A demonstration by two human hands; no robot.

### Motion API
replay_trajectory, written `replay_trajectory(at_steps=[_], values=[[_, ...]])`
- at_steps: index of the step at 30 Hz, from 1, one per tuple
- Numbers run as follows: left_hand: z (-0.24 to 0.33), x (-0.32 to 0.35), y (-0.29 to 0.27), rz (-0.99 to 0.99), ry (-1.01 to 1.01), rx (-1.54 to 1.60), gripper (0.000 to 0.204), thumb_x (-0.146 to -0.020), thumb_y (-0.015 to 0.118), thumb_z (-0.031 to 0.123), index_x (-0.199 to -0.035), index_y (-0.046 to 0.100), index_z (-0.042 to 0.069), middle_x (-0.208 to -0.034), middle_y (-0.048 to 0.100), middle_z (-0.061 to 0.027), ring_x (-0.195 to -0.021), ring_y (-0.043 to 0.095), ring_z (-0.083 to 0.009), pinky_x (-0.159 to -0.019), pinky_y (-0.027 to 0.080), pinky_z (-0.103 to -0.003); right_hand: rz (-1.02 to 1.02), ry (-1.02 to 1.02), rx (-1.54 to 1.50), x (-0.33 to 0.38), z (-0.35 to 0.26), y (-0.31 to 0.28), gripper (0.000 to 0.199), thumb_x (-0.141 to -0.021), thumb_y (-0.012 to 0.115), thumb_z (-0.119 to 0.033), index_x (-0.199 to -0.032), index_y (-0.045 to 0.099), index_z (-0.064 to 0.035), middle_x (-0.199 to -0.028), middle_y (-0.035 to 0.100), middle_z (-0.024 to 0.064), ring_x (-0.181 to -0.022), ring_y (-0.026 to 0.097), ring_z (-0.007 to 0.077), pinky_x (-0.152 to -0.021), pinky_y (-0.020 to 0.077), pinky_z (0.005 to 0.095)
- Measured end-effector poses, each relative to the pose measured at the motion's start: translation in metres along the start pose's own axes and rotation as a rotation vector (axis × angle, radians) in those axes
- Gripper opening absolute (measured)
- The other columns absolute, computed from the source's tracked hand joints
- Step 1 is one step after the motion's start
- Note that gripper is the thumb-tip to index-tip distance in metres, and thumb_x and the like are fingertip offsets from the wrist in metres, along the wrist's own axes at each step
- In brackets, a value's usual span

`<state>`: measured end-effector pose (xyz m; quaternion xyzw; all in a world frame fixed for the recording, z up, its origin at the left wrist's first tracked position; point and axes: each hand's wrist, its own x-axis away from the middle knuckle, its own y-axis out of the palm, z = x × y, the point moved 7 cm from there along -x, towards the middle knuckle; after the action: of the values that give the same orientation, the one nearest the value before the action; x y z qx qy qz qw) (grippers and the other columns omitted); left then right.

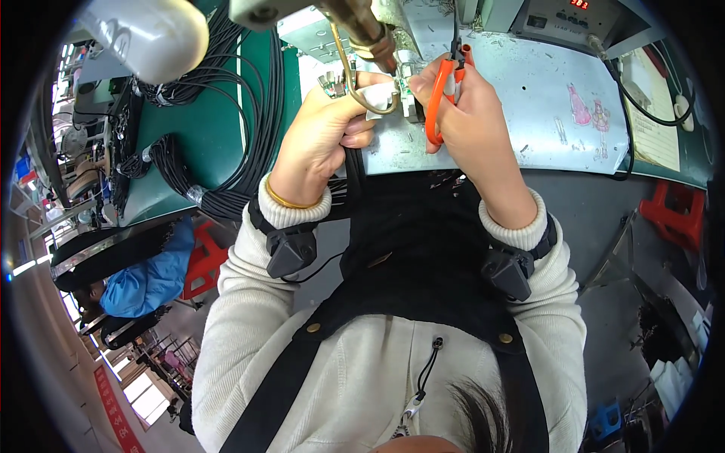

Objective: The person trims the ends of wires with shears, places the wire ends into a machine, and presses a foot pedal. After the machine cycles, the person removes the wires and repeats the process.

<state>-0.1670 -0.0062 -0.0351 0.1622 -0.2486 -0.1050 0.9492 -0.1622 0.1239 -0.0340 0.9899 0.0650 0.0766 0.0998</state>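
Observation:
My left hand [321, 132] is closed around black cables [353, 162], which hang down below its fingers. Small metal-and-green connector ends [331, 84] stick out above the knuckles, and a white piece [377, 97] shows by the fingertips. Orange-handled pliers [436, 113] sit in my right hand [476, 113], their dark jaws pointing away from me. That hand's thumb and forefinger reach a small metal fixture [408, 83] between both hands; whether they pinch a part there is hidden. Over the fixture hangs a metal soldering head [370, 41], with a curved brass tube [343, 57] beside it.
Coiled black cables [177, 170] lie on the green tabletop at left. A white lamp-like cylinder [162, 41] overhangs the upper left. Metal scraps litter the pale work sheet [529, 113]. A control box with a red display [570, 23] stands at back right. Red stools [672, 214] flank the bench.

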Motion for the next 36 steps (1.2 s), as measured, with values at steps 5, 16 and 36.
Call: replay_trajectory(at_steps=[5,16,36], values=[[0.000,0.002,0.001,-0.009,0.032,0.033,0.013,-0.076,0.059,0.005,-0.088,0.055,-0.001,-0.058,0.044,0.0036,-0.040,0.030,-0.0011,-0.036,0.022,-0.017,0.047,0.018,-0.014,0.001,0.003,-0.002,0.014,-0.082,0.053,-0.013,-0.083,0.047,-0.0013,-0.056,0.043,0.0000,-0.042,0.039,0.0053,-0.037,0.0351,0.0198],[0.000,0.003,0.001,0.017,0.044,-0.005,0.013,-0.076,0.057,0.005,-0.088,0.055,-0.001,-0.058,0.044,0.0038,-0.040,0.029,-0.0009,-0.036,0.020,-0.016,0.033,-0.025,0.023,0.001,0.001,-0.001,0.013,-0.082,0.052,-0.013,-0.083,0.047,-0.0015,-0.057,0.044,0.0005,-0.041,0.038,0.0055,-0.038,0.0352,0.0197],[-0.021,0.086,0.032,-0.160,0.218,-0.358,0.024,-0.084,0.049,0.009,-0.103,0.056,-0.003,-0.082,0.058,-0.0083,-0.075,0.054,-0.0117,-0.064,0.043,-0.022,0.437,-0.562,0.239,0.091,-0.058,-0.029,0.009,-0.084,0.050,-0.009,-0.082,0.049,-0.0003,-0.063,0.049,0.0012,-0.044,0.043,0.0055,-0.041,0.0341,0.0170]])
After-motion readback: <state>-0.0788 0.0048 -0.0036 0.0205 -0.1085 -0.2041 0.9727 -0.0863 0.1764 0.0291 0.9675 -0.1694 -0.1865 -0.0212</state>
